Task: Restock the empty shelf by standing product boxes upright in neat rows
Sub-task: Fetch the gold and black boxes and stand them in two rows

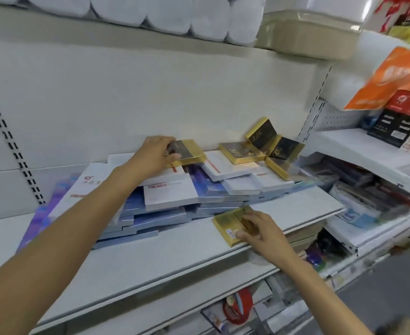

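Left hand (pixel 154 154) grips gold box (pixel 187 152) at 12 o'clock; right hand (pixel 259 228) fingers on flat gold boxes (pixel 228 224). Light, stiff, slippery; pinch edges.

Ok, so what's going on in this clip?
A person is sorting boxes on a white shelf. The left hand grips a black-and-gold box lying on top of a messy pile of flat white and blue boxes. The right hand touches gold boxes lying flat near the shelf's front edge. More black-and-gold boxes sit jumbled toward the back; no neat upright row yet.
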### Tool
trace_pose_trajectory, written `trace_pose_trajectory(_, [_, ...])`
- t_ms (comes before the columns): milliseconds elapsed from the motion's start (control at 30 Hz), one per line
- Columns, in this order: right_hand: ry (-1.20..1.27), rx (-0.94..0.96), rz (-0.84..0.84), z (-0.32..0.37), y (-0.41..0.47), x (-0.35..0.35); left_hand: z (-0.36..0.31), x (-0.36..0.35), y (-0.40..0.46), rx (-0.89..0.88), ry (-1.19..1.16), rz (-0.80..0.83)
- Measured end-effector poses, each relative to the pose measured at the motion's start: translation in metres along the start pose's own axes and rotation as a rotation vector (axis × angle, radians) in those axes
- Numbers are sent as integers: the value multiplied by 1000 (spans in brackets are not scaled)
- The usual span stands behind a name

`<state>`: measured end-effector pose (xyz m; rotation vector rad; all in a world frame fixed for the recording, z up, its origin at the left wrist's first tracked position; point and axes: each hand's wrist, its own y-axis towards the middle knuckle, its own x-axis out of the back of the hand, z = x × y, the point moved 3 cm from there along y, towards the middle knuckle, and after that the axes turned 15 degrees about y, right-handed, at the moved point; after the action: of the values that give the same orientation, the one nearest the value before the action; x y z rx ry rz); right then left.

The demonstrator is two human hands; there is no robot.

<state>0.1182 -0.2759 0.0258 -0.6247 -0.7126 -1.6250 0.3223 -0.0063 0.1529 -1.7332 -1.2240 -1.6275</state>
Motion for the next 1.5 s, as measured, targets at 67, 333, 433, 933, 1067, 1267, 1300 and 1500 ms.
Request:
trace_pose_trajectory(67, [41,56,18,-7,-1,0,-2,0,0,42,59,59])
trace_pose_trajectory(333, [-138,316,145,5,-4,-10,-7,20,-20,300,208,216])
trace_pose_trajectory(433, [-329,291,122,19,-11,-21,-4,30,-30,354,220,260])
trace_pose_trajectory(933, [262,465,-14,107,-17,27,-9,17,-115,634,-717,-289])
trace_pose_trajectory(1067, [564,346,-4,135,2,24,-4,17,-150,753,-895,-384])
trace_pose_trajectory(1267, [832,302,31,175,16,-15,25,24,-229,879,-1133,-492])
trace_pose_trajectory(1300, [858,283,36,183,17,-24,31,26,-243,880,-1144,-504])
trace_pose_trajectory(1500, [879,270,168,249,8,-94,82,35,-340,938,-1108,-555])
